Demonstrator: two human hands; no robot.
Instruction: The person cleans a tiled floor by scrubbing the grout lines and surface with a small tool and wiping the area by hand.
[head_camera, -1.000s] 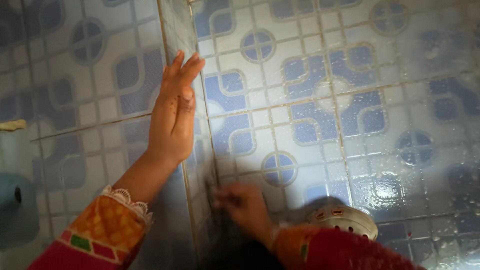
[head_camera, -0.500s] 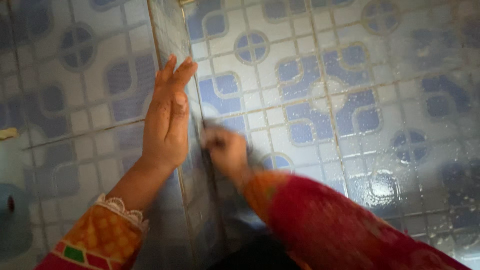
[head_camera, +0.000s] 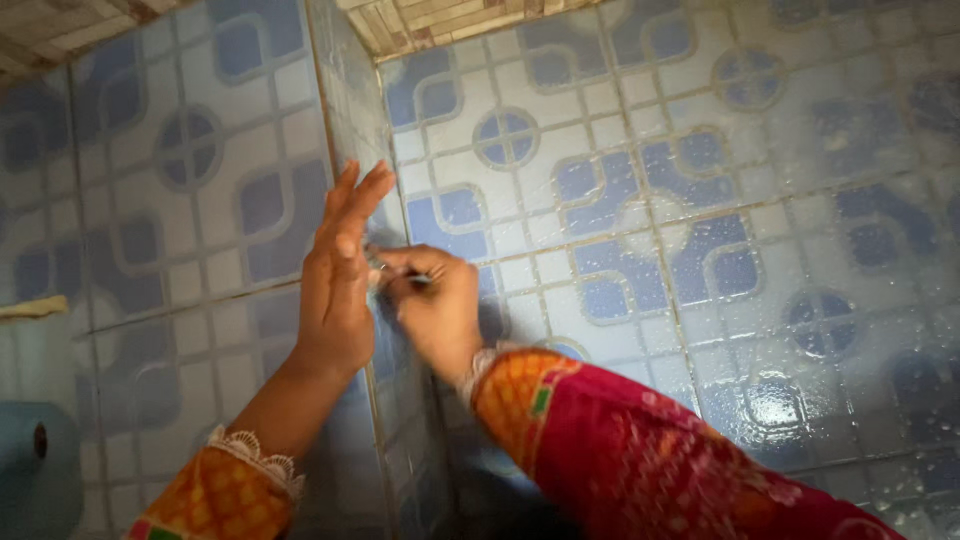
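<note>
The left hand (head_camera: 338, 290) is flat and open. Its fingers are straight and close together, and they point up. The palm rests against the narrow side of a tiled wall corner (head_camera: 350, 120), the thin strip of tile that runs up and down between the two big walls.

The right hand (head_camera: 435, 305) is curled up tight, just beside the left hand and touching it near the thumb. Its fingers are pinched around something small and dark (head_camera: 400, 277). Only a little bit of that thing sticks out, and it is blurry, so I cannot tell what it is. It sits right at the corner strip, between the two hands, about halfway up the picture.

Both arms wear bright sleeves. The left sleeve (head_camera: 215, 500) is orange with a white lace edge at the wrist. The right sleeve (head_camera: 640, 450) is red with an orange cuff.

The right wall (head_camera: 700, 200) has white tiles with blue curvy shapes and round blue marks. It looks wet and shiny, with small drops low down on the right. The left wall (head_camera: 180, 180) has the same tiles but is darker. A blue rounded thing (head_camera: 35, 470) shows at the bottom left edge.
</note>
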